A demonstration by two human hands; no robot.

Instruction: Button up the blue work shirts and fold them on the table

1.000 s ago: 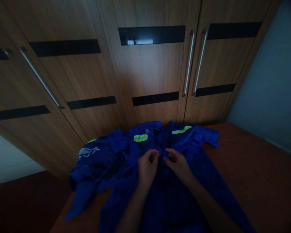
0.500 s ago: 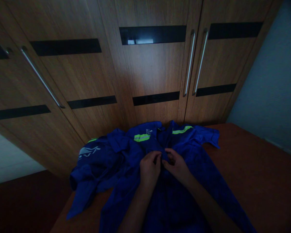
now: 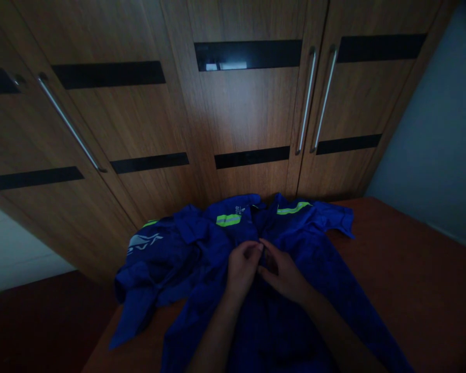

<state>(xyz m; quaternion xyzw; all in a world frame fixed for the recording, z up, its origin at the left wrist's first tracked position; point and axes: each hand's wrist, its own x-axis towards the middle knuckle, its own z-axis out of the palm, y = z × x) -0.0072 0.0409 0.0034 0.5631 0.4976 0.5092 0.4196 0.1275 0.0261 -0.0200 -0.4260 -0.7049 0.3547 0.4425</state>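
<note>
A dark blue garment (image 3: 295, 321) with yellow-green reflective strips lies spread out, its collar toward the cupboard. Over its front opening, my left hand (image 3: 243, 267) pinches the cloth edge between thumb and fingers. My right hand (image 3: 281, 272) meets it there, fingertips touching the left ones at the same edge, fingers curled on the cloth. Whatever small part lies between the fingertips is too dark to make out. Bunched up at the left is more blue clothing (image 3: 159, 259) with a pale grey print.
Behind the clothes stands a wooden cupboard (image 3: 248, 114) with black strips and long metal handles. The reddish-brown surface (image 3: 419, 290) carries the garments. A pale wall (image 3: 435, 145) rises at the right.
My right hand's fingertips have come up and in to meet my left hand's. My left hand has shifted slightly right, while the view has also moved a little.
</note>
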